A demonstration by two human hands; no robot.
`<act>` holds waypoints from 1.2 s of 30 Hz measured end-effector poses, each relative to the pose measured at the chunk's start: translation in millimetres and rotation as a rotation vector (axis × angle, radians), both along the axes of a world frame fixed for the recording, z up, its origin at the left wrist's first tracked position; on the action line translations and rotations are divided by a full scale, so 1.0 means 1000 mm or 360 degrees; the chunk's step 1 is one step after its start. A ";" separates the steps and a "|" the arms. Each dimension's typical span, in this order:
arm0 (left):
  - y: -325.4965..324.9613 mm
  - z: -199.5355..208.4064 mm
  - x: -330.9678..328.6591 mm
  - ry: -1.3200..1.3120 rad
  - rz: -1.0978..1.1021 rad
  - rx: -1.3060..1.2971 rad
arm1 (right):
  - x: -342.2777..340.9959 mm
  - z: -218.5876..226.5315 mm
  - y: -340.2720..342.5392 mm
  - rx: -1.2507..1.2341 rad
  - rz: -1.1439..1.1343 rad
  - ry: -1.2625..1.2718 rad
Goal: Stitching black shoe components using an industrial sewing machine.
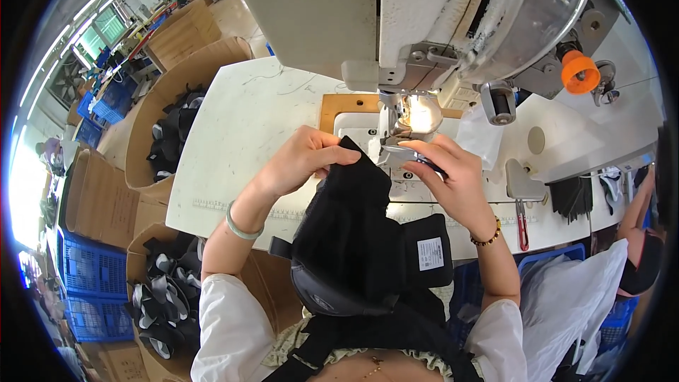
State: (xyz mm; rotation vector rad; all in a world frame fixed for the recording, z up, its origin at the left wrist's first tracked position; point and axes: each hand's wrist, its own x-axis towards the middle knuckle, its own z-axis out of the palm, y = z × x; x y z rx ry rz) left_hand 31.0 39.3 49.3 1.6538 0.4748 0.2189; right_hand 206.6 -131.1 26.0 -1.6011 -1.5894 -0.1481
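Left hand (311,160): thumb and fingers pinch the upper corner of a black fabric piece (346,219). The piece lies in front of the person's chest, across the near edge of the white table (219,148), its pinched corner just beside the needle area of the sewing machine (417,21). A white label (430,254) shows on its right-hand flap. Right hand (453,177): the fingers grasp small metal snips (400,151), whose tip points toward the pinched corner; whether the tip touches the fabric, or its blades are parted, cannot be told. A lit lamp (421,112) shines beside the needle area. To the right on the table lie a red-handled tool (523,226) and a stack of black strips (571,198). To the left stand a far carton (145,166) and a near carton (136,269), both holding dark pieces, with blue crates (95,267) farther left
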 end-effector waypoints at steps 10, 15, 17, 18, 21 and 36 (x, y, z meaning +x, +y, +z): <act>0.002 0.017 -0.036 -0.0033 0.0346 0.0564 | -0.008 0.003 0.008 -0.0693 0.0305 0.0580; -0.007 0.040 -0.078 0.0413 -0.0144 0.0733 | -0.020 0.017 0.004 -0.0534 0.0292 0.0444; -0.014 0.042 -0.085 0.0315 -0.0279 0.0655 | -0.034 0.030 0.002 -0.0462 0.0398 0.0579; -0.019 0.039 -0.090 0.0323 -0.0235 0.0652 | -0.041 0.037 0.002 -0.0395 0.0475 0.0727; -0.027 0.009 -0.082 -0.0088 0.0015 0.0140 | -0.059 0.065 0.003 -0.0828 0.0856 0.1061; 0.010 -0.046 -0.065 -0.0177 0.0352 -0.0156 | -0.064 0.009 0.039 -0.0380 0.0270 0.0190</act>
